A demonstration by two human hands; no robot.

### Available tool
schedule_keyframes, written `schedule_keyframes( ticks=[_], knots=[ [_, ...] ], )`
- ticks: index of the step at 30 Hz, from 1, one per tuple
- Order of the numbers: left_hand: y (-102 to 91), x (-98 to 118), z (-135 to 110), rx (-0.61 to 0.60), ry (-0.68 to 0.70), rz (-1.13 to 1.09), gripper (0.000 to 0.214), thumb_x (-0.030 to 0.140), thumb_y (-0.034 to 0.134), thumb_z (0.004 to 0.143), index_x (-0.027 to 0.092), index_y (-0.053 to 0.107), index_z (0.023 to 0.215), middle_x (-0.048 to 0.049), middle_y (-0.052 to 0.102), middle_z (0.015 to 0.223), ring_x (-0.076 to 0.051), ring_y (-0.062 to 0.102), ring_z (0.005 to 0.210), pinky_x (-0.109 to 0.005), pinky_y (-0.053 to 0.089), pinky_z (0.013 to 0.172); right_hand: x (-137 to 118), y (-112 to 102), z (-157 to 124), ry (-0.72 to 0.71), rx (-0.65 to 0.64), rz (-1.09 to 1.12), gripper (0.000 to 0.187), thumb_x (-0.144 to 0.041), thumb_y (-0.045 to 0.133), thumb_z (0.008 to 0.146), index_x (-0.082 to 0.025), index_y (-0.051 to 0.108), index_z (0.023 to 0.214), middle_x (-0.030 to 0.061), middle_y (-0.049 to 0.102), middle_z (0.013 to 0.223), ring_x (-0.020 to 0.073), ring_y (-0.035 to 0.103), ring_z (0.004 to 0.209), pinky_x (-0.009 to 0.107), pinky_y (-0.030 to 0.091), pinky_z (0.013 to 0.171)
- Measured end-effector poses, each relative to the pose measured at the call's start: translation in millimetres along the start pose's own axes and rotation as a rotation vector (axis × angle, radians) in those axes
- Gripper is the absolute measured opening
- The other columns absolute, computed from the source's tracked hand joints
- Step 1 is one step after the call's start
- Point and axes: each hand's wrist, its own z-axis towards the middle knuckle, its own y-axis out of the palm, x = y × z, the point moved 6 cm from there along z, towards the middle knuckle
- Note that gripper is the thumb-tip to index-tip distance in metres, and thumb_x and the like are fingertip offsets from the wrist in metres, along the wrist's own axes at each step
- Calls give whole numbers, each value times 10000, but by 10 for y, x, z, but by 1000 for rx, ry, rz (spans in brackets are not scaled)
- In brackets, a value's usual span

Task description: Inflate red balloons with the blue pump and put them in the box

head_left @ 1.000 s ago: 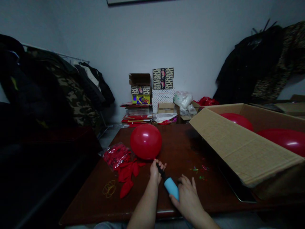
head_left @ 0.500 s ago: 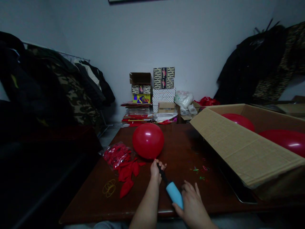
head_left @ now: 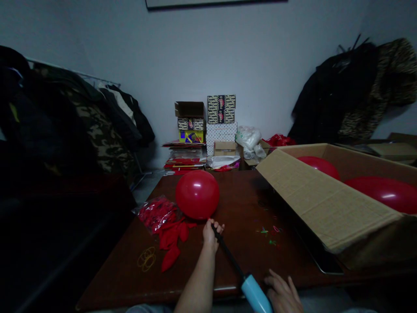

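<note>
A round inflated red balloon (head_left: 197, 194) rests on the dark wooden table (head_left: 247, 204). My left hand (head_left: 211, 232) is closed around the balloon's neck and the black nozzle end of a hand pump. The pump's thin black rod (head_left: 228, 254) is drawn far out toward me. At its near end, my right hand (head_left: 285, 295) grips the light blue pump handle (head_left: 256, 294) at the bottom edge of the picture.
A bag of red balloons (head_left: 156, 211) and loose flat ones (head_left: 172, 241) lie left of my hand, with yellow rubber bands (head_left: 147, 259) nearer. A big cardboard box (head_left: 329, 204) holding inflated red balloons fills the right. Stacked boxes (head_left: 208, 126) stand behind the table, and coats hang on both sides.
My right hand has pulled the blue handle back toward me, drawing the black rod out. The left hand stays at the balloon's neck.
</note>
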Motion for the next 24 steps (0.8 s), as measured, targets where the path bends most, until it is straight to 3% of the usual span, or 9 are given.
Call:
schedule_keyframes(
  ticks=[5, 11, 18, 24],
  knots=[
    [-4, 0, 3, -16, -11, -3, 219, 326, 534, 779, 195, 397, 669, 84, 391, 497, -54, 339, 363, -355, 478, 683, -82, -94, 95, 15, -58, -11, 550, -613, 510, 692, -184, 642, 1009, 149, 502, 1251, 376, 298, 1253, 625, 95, 1008],
    [7, -6, -6, -15, -24, -21, 265, 368, 568, 758, 193, 393, 664, 84, 385, 501, -49, 333, 371, -352, 473, 678, -189, -125, 184, 0, 50, -38, 483, -552, 496, 720, -173, 638, 984, 138, 516, 1232, 349, 306, 1253, 584, 86, 1030],
    [8, -3, 8, -37, -14, -22, 272, 380, 575, 750, 192, 396, 669, 86, 383, 498, -50, 333, 369, -339, 466, 654, -491, -325, 365, 32, 163, -52, 426, -505, 498, 729, -154, 635, 929, 129, 540, 1171, 321, 339, 1229, 528, 69, 1049],
    [13, -15, 18, -75, -9, -9, 262, 383, 569, 752, 196, 398, 686, 85, 398, 501, -57, 348, 376, -347, 467, 677, -625, -380, 606, 31, 181, -47, 407, -477, 475, 742, -146, 635, 917, 120, 537, 1151, 304, 344, 1219, 503, 56, 1054]
  ],
)
